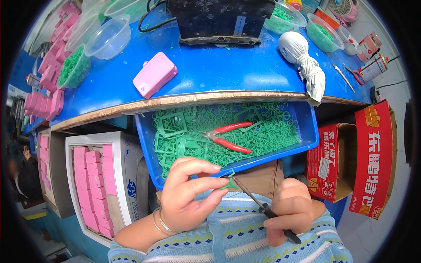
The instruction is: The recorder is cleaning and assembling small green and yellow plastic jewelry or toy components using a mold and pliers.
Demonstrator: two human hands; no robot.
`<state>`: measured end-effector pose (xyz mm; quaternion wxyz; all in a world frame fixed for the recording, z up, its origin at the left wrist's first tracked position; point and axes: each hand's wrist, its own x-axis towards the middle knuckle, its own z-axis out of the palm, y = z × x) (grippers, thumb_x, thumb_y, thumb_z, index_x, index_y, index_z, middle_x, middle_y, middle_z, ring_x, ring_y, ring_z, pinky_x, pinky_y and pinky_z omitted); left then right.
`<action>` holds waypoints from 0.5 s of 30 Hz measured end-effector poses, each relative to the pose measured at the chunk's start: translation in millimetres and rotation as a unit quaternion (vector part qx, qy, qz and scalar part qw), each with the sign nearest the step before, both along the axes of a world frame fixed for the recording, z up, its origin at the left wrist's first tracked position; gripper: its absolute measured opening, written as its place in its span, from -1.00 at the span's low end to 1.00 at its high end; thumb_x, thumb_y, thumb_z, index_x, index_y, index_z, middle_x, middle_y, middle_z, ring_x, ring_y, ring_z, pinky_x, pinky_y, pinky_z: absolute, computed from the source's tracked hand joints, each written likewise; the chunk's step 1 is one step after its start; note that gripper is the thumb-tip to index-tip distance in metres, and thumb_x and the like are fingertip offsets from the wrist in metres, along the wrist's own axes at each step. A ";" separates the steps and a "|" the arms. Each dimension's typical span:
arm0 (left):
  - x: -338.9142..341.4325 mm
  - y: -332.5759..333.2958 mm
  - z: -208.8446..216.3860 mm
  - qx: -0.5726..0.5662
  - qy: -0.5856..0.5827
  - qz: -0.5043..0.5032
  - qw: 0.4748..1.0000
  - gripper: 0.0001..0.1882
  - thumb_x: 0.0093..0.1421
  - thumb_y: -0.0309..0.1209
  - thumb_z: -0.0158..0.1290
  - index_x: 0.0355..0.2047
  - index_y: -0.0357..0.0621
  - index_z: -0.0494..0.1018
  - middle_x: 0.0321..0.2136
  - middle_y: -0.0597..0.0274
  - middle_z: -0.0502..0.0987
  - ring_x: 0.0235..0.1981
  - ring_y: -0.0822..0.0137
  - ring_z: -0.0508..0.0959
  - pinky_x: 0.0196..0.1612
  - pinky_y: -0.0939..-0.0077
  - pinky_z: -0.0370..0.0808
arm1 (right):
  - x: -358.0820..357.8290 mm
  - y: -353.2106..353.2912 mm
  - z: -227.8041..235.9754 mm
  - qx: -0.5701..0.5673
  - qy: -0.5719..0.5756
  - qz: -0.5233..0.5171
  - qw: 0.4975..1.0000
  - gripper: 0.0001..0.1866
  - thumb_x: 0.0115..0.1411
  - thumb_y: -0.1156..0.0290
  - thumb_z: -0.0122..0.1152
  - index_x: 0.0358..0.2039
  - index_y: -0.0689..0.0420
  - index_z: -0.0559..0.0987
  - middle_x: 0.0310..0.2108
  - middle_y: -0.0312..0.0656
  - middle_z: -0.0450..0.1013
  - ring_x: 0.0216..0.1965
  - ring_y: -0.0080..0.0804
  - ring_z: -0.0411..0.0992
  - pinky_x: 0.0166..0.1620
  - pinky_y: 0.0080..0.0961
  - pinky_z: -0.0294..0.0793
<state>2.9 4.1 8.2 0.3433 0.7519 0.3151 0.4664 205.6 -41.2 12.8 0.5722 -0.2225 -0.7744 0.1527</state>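
In front of my chest, my left hand (193, 186) pinches a small green openwork piece (229, 183) between thumb and fingers. My right hand (289, 210) is wrapped round the black handle (267, 211) of a slim tool with a thin metal shaft. The tip of that shaft meets the green piece, or lies right beside it. Just beyond both hands is a blue tray (312, 142) heaped with tiny green pieces and several green frames (172, 124). Red-handled cutting pliers (230, 136) rest on the heap, jaws to the left and handles spread.
On the blue bench (210, 72) lie a pink block (155, 74), a dark machine (221, 19) and a tied white cloth bundle (301, 57). Plastic bowls (109, 37) stand at the back, several with green pieces. Left is a white-framed case (125, 175) of pink blocks; right, red cartons (372, 162).
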 end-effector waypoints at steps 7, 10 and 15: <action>-3.2 2.6 2.8 0.058 0.041 -0.015 0.997 -0.69 -0.26 -0.60 0.25 -0.41 -0.14 0.52 -0.35 0.27 0.52 -0.36 0.29 0.43 -0.28 0.47 0.37 | -1.9 -0.2 -1.4 -0.019 -0.001 0.003 1.000 -0.75 0.08 0.21 0.16 -0.46 0.16 0.50 -0.64 -0.32 0.28 -0.77 -0.58 0.18 -0.72 -0.63 -0.03; -3.1 2.9 1.5 0.034 0.029 -0.007 0.999 -0.70 -0.24 -0.60 0.25 -0.41 -0.15 0.52 -0.37 0.27 0.52 -0.36 0.30 0.43 -0.28 0.48 0.37 | -4.2 -1.2 -5.5 0.014 0.038 -0.015 0.999 -0.75 0.11 0.21 0.12 -0.47 0.15 0.51 -0.63 -0.31 0.29 -0.76 -0.59 0.19 -0.72 -0.64 -0.02; -1.8 0.8 -3.8 -0.027 -0.022 0.000 0.999 -0.71 -0.20 -0.63 0.22 -0.38 -0.18 0.51 -0.36 0.22 0.51 -0.35 0.30 0.46 -0.27 0.45 0.38 | -3.5 -4.3 -2.8 0.034 0.042 -0.005 0.999 -0.77 0.07 0.22 0.04 -0.50 0.12 0.50 -0.60 -0.30 0.28 -0.78 -0.61 0.18 -0.70 -0.65 0.00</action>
